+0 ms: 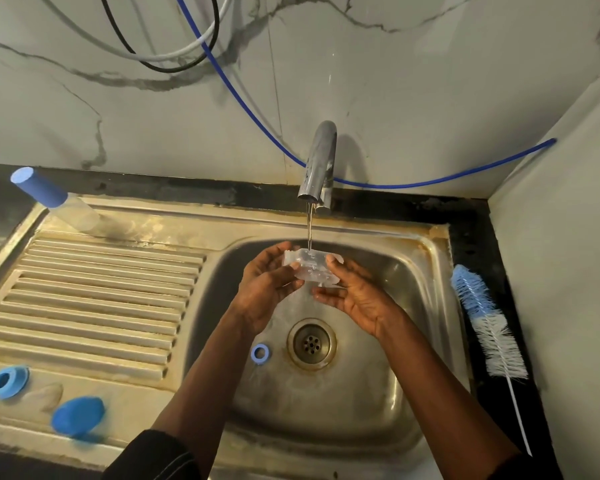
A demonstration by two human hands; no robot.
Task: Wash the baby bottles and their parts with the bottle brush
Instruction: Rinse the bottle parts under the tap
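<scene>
A clear plastic baby bottle (310, 268) lies sideways under the running tap (317, 168), over the sink basin (326, 403). My left hand (265, 284) grips its left end and my right hand (354, 292) grips its right end. Water runs onto the bottle. The blue-and-white bottle brush (487, 323) lies on the black counter to the right of the sink. A small blue ring (260, 353) sits in the basin beside the drain (311, 344). On the drainboard at lower left are a blue collar ring (7, 382), a clear teat (45, 394) and a blue cap (78, 416).
Another clear bottle with a blue cap (54, 199) leans at the drainboard's back left corner. A blue hose (430, 181) and grey and black cables hang along the marble wall behind the tap. A wall closes in on the right.
</scene>
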